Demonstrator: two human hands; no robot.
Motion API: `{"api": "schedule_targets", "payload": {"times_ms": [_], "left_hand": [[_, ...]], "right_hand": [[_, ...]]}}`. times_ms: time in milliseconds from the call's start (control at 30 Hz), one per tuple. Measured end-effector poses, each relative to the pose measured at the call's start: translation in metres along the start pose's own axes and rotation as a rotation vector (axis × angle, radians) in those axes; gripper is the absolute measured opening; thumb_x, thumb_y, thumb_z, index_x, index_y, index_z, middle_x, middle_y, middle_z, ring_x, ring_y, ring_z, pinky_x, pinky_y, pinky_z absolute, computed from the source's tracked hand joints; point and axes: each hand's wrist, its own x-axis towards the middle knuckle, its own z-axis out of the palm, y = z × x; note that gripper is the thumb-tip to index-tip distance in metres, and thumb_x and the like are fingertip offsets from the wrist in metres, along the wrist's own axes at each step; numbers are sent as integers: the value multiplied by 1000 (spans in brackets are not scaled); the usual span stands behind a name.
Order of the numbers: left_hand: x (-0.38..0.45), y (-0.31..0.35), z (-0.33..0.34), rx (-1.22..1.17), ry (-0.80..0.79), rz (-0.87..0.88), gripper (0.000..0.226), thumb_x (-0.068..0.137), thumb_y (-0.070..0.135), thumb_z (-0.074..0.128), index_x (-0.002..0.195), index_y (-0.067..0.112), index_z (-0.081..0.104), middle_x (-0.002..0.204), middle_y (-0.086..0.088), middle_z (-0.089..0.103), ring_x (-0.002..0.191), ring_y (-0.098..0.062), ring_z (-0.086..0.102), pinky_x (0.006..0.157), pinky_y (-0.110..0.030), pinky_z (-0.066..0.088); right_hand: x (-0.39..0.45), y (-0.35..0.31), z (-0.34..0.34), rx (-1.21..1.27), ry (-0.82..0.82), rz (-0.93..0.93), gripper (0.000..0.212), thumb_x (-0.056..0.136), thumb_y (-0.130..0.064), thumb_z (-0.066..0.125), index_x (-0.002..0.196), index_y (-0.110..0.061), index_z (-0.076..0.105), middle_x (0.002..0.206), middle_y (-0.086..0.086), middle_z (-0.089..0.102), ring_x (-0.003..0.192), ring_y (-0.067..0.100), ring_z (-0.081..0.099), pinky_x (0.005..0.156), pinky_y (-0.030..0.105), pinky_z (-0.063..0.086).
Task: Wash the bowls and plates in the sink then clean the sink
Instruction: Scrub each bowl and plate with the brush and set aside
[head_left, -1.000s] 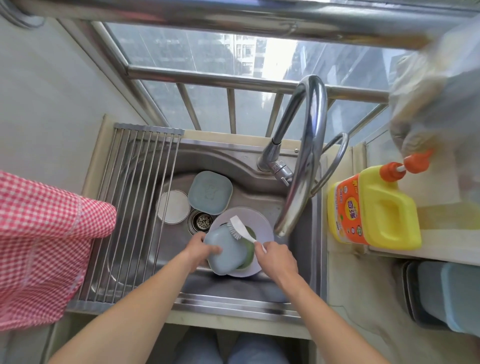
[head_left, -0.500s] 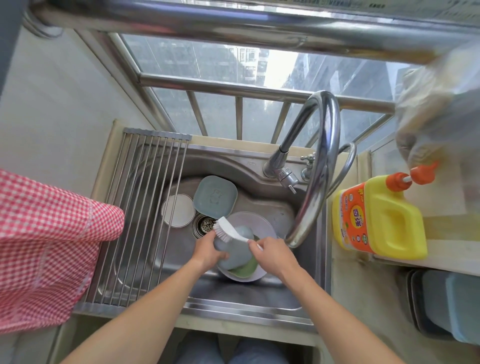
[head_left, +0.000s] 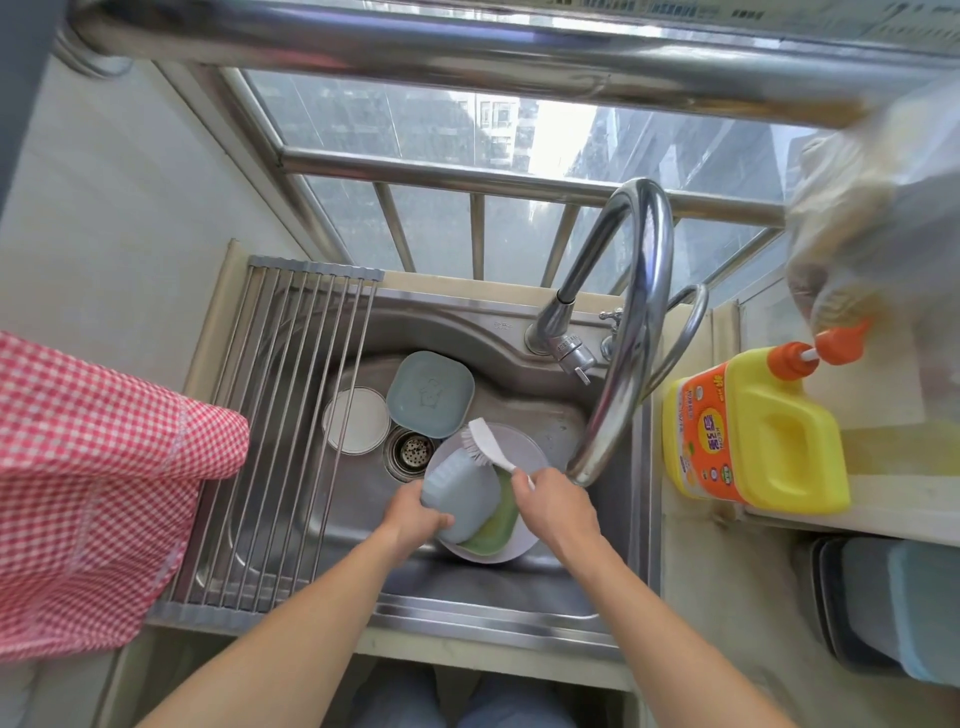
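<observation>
From my remote seat, the stainless-steel sink (head_left: 519, 582) fills the middle of the view, with the roll-up steel drying rack (head_left: 275, 441) across its left part and the curved chrome tap (head_left: 631, 322) arching from its back right corner. Over the last second the white dish brush (head_left: 485, 444) has swept from the near side of the pale blue square bowl (head_left: 457, 499) to its far rim, so I judge the scrubbing of this bowl is under way, not finished. That bowl sits tilted above the white round plate (head_left: 524, 452) near the sink's front edge, with a green dish (head_left: 496, 525) under it. My left hand (head_left: 415, 519) curls its fingers round the bowl's near corner; my right hand (head_left: 550, 506) is closed round the brush handle. Toward the back of the basin, a second blue square dish (head_left: 430, 392) and a small white round plate (head_left: 356, 421) lie beside the drain (head_left: 413, 449), unwashed by my reckoning.
</observation>
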Motion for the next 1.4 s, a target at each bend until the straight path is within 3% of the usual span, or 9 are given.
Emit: {"api": "schedule_targets", "payload": {"times_ms": [167,300,433,567,867,1000,1133,1267,1400], "left_hand": [[6,-8,0,112,18,-24,44,57,15,88,97,20,72,96,-1,74,94,-23,68,88,-34,56],[3,-12,2,141,43,-50,41,63,19,92,100,16,73,95,-2,72,90,-20,66,78,-25,48],[3,-15,3,158,43,-45,43,64,20,92,103,16,73,98,-1,73,92,-20,65,78,-24,46],[4,-16,3,170,41,-53,45,64,22,92,104,16,72,98,-1,71,92,-20,64,79,-23,44],[4,-20,5,172,8,-71,47,63,24,93,103,15,71,102,-5,73,99,-25,67,91,-33,53],[4,-21,6,170,1,-76,48,62,24,93,104,15,72,103,-5,74,100,-24,67,93,-35,53],[4,-23,5,165,2,-80,48,62,25,94,102,16,70,101,-4,73,99,-25,67,92,-35,53],[4,-25,6,161,4,-78,48,61,25,94,103,16,71,102,-4,74,98,-24,68,93,-36,53],[2,-26,7,177,19,-71,48,63,26,93,103,16,70,101,-3,72,98,-24,67,89,-32,52]], "right_hand": [[3,13,2,147,-44,111,43,93,-50,38,76,-15,55,95,14,68,87,35,64,73,36,52],[0,20,3,265,-116,85,46,94,-50,41,61,-18,42,72,8,58,57,26,49,46,27,42],[4,30,2,173,-122,146,45,96,-45,38,83,-9,63,91,14,66,81,32,63,71,37,55],[-1,29,4,324,-157,120,40,96,-45,42,66,-18,40,67,6,51,55,22,40,46,24,35],[-4,32,6,367,-193,128,39,96,-46,43,69,-19,36,62,2,43,50,19,33,44,20,29],[-1,37,12,253,-151,150,42,97,-44,37,69,-15,47,73,7,55,65,26,48,59,29,43],[-9,32,17,368,-157,80,45,98,-50,41,65,-20,40,63,2,48,48,19,38,43,22,33],[-8,35,23,258,-117,143,46,98,-44,36,79,-11,63,88,14,68,77,33,65,69,35,55],[-11,31,28,383,-145,80,48,96,-53,41,61,-20,38,66,6,51,54,22,40,45,23,35]]}}
